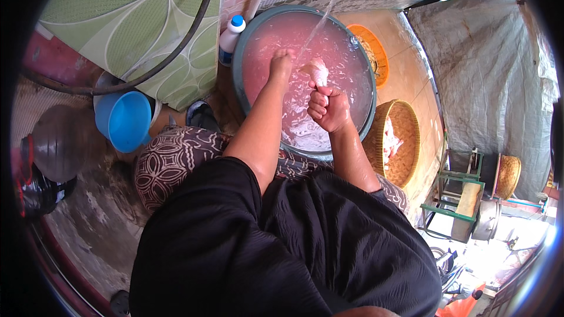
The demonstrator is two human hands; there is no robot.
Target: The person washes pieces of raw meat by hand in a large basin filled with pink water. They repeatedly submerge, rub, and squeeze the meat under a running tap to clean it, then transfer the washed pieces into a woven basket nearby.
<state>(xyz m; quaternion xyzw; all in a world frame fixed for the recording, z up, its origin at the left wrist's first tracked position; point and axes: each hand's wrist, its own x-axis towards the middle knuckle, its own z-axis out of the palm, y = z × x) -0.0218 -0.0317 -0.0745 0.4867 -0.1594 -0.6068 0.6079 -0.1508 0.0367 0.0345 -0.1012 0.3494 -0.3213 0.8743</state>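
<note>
A round grey tub [237, 76] full of pinkish, cloudy water stands in front of me. My right hand [330, 108] is closed round the narrow end of a raw chicken leg [318, 73], whose thick, pale end points away from me above the water. To its left, my left hand [283, 61] is at the water, apart from the chicken leg; its fingers are blurred and partly hidden, so I cannot see whether they hold anything. A thin stream of water [320, 23] falls into the tub between the hands and the far rim.
Right of the tub stands a woven basket [405, 161] with raw chicken pieces [391, 141] in it. Behind that is an orange basin [382, 61]. A white bottle [231, 38] with a blue cap touches the tub's left side. A blue bucket [126, 120] and a dark hose [194, 29] are farther left.
</note>
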